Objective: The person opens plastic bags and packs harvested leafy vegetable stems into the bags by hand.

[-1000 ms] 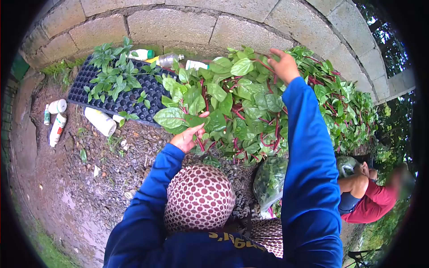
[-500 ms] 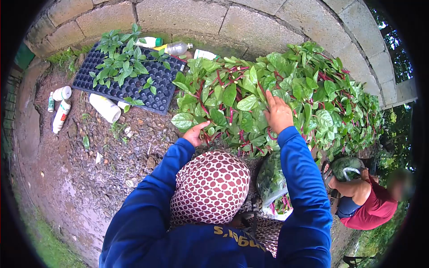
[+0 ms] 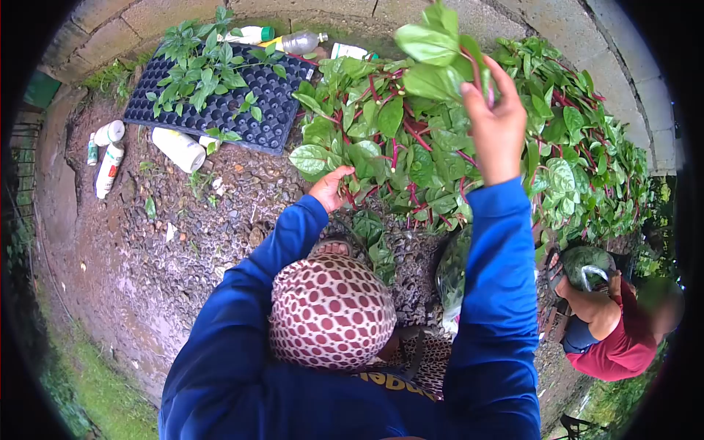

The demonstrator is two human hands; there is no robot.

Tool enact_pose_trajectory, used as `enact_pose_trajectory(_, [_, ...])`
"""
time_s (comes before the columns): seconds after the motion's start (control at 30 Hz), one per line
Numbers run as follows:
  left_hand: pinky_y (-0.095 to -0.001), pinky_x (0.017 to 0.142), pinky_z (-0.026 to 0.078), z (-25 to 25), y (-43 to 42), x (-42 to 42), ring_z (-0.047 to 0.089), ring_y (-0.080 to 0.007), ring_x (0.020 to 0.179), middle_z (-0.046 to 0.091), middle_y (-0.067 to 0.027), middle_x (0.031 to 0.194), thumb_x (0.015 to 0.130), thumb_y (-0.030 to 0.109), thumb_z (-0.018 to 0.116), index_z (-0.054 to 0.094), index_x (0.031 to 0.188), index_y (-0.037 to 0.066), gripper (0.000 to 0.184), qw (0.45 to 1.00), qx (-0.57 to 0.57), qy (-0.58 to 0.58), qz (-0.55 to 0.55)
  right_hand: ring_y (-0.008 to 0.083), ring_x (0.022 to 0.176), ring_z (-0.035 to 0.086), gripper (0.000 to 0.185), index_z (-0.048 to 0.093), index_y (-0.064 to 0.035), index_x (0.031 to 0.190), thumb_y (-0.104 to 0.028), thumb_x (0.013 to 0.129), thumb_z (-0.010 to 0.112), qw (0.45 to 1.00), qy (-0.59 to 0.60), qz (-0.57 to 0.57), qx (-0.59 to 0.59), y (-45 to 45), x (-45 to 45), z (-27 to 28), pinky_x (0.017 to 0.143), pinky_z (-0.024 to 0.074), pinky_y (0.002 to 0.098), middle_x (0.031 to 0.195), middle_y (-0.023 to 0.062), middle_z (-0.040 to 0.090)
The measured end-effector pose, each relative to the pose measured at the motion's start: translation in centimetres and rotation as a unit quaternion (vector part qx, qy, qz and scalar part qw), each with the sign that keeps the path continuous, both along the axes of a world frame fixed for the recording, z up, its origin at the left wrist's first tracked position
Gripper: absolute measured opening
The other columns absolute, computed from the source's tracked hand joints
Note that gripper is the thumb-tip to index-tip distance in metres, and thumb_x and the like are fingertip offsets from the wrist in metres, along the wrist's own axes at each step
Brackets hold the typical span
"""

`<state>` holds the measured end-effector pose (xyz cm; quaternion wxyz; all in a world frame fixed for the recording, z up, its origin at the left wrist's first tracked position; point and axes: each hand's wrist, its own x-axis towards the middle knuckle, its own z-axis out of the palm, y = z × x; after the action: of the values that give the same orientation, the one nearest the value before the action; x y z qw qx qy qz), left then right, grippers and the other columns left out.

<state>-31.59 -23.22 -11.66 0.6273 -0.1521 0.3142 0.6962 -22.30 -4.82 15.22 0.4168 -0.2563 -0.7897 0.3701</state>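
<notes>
A broad pile of Malabar spinach (image 3: 422, 165), green leaves on red stems, lies in front of me along the wall. My right hand (image 3: 499, 121) is raised above the pile, thumb and fingers closed round the stem of a leafy Malabar spinach sprig (image 3: 433, 55). Its leaves point up and to the left. My left hand (image 3: 334, 189) rests at the pile's near left edge, its fingers curled on red stems there; the exact grip is partly hidden. Loose leaves (image 3: 381, 257) hang or lie just below the pile, by my foot.
A black seedling tray (image 3: 257, 136) with young plants stands at the left, plastic bottles (image 3: 180, 149) around it. A block wall (image 3: 345, 16) runs behind. Beside my right forearm is a plastic bag (image 3: 449, 282). A person in a red shirt (image 3: 620, 341) sits at the right.
My right hand has lifted from the pile, up and to the right, with a sprig now in it. My left hand has shifted slightly right and curled. Loose leaves now show below the pile.
</notes>
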Motion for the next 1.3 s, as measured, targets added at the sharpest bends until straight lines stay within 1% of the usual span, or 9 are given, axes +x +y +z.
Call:
enact_pose_trajectory(0.1, [-0.0412,0.071,0.051,-3.3,-3.8,0.7,0.060,-0.0243,0.081,0.059,-0.0065,0.089,0.079,0.012,0.063,0.055,0.096,0.008,0.020,0.998,0.003,0.058,0.019,0.0304,0.080,0.063,0.046,0.054,-0.0053,0.116,0.001,0.071,0.060,0.972,0.014,0.004,0.235,-5.2,-2.9,-4.6,0.070,0.0518,0.0365,0.095,0.0170,0.059])
enact_pose_trajectory(0.3, [-0.0472,0.090,0.044,0.6,-9.6,3.0,0.057,-0.0280,0.104,0.061,-0.0088,0.112,0.086,0.031,0.058,0.054,0.118,0.010,0.038,0.996,0.062,0.040,0.045,0.0403,0.079,0.061,0.037,0.054,-0.0111,0.115,-0.014,0.077,0.059,0.907,-0.399,0.135,0.017,-17.9,-0.6,-21.7,0.071,0.0499,0.0460,0.095,0.0222,0.056])
enact_pose_trajectory(0.43, [-0.0493,0.087,0.046,0.7,-10.2,4.2,0.059,-0.0277,0.096,0.062,-0.0104,0.106,0.085,0.037,0.060,0.055,0.114,0.009,0.041,0.999,0.033,0.002,-0.008,0.0326,0.091,0.062,0.029,0.064,-0.0094,0.102,-0.026,0.080,0.056,0.735,-0.576,0.337,0.118,-15.9,-0.1,-18.5,0.079,0.0492,0.0443,0.098,0.0175,0.063])
enact_pose_trajectory(0.6, [-0.0468,0.077,0.050,-3.1,-8.7,4.4,0.061,-0.0248,0.075,0.061,-0.0063,0.077,0.083,0.030,0.064,0.058,0.093,0.009,0.024,0.999,0.029,-0.032,0.004,0.0306,0.087,0.062,0.025,0.067,-0.0100,0.089,-0.030,0.074,0.064,0.863,-0.436,0.089,0.241,-8.5,-7.3,-6.4,0.074,0.0524,0.0396,0.090,0.0149,0.064])
enact_pose_trajectory(0.7, [-0.0447,0.072,0.051,-0.6,-8.2,5.2,0.061,-0.0247,0.072,0.061,-0.0066,0.074,0.082,0.031,0.065,0.059,0.091,0.008,0.025,0.999,-0.039,-0.008,0.027,0.0330,0.122,0.040,0.044,0.060,-0.0155,0.113,-0.030,0.073,0.068,0.890,-0.355,0.024,0.284,-3.9,-12.5,-5.0,0.091,0.0430,0.0507,0.127,0.0142,0.047])
enact_pose_trajectory(0.8, [-0.0404,0.066,0.050,-1.7,-9.6,4.7,0.061,-0.0269,0.072,0.062,-0.0102,0.079,0.081,0.039,0.064,0.058,0.092,0.005,0.037,0.987,-0.025,-0.097,-0.122,0.0366,0.133,0.022,0.068,0.046,-0.0221,0.131,-0.041,0.071,0.071,0.794,-0.450,0.089,0.399,-1.7,-16.5,-7.9,0.099,0.0274,0.0639,0.143,0.0115,0.029])
enact_pose_trajectory(0.93, [-0.0377,0.066,0.050,-0.1,-10.7,4.5,0.061,-0.0255,0.071,0.062,-0.0106,0.079,0.083,0.037,0.063,0.057,0.094,0.003,0.036,0.989,-0.045,-0.021,-0.143,0.0401,0.137,0.006,0.106,0.020,-0.0288,0.144,-0.063,0.059,0.072,0.664,-0.693,0.017,0.282,-0.7,-17.9,-9.6,0.101,0.0165,0.0687,0.152,0.0058,0.008])
enact_pose_trajectory(1.07, [-0.0407,0.081,0.052,2.3,-13.1,3.5,0.063,-0.0308,0.086,0.062,-0.0194,0.099,0.086,0.038,0.058,0.050,0.115,-0.006,0.053,0.992,-0.048,0.071,-0.089,0.0417,0.130,0.029,0.110,0.019,-0.0227,0.144,-0.052,0.056,0.078,0.672,-0.735,-0.006,0.095,5.2,-14.9,-12.8,0.101,0.0284,0.0599,0.147,0.0131,0.022])
enact_pose_trajectory(1.3, [-0.0412,0.090,0.047,1.0,-15.5,4.4,0.059,-0.0301,0.096,0.057,-0.0216,0.111,0.088,0.040,0.055,0.049,0.118,-0.007,0.056,0.970,0.087,-0.226,-0.011,0.0364,0.112,0.051,0.081,0.043,-0.0186,0.131,-0.023,0.058,0.078,0.783,-0.608,0.059,0.121,4.4,-11.2,-12.9,0.089,0.0468,0.0429,0.130,0.0145,0.045])
